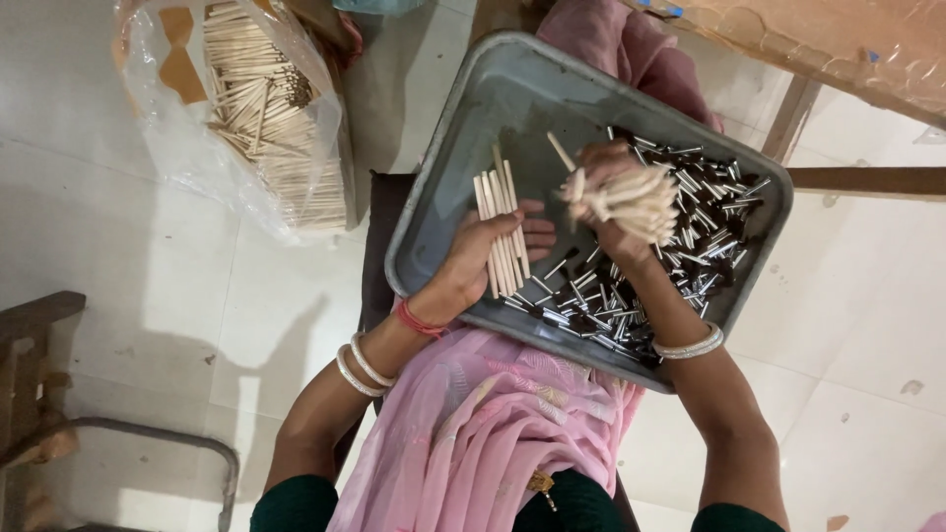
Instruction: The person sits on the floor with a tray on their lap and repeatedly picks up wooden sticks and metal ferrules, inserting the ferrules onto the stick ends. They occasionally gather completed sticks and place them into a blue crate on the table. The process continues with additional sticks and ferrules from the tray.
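- A grey metal tray (463, 118) sits on the person's lap, in the middle of the frame, tilted a little.
- The right half of the tray holds a big heap of small black and silver tubes (690, 236).
- The left half of the tray is mostly bare grey metal.
- The left hand (483, 261) lies in the tray with its fingers curled round a flat row of thin pale wooden sticks (501, 232). The sticks point up the frame.
- The right hand (616, 192) is closed tight on a thick bunch of the same pale sticks (641, 202), right above the heap of tubes.
- A clear plastic bag (177, 138) lies on the white floor in the upper left of the frame. It is full of many more wooden sticks (276, 128).
- Pink cloth (493, 433) covers the person's lap under the tray, at the bottom middle.
- A wooden table (838, 49) stands in the upper right, with its leg just beside the tray.
- Part of a dark chair (39, 394) shows at the lower left, well apart from the hands.
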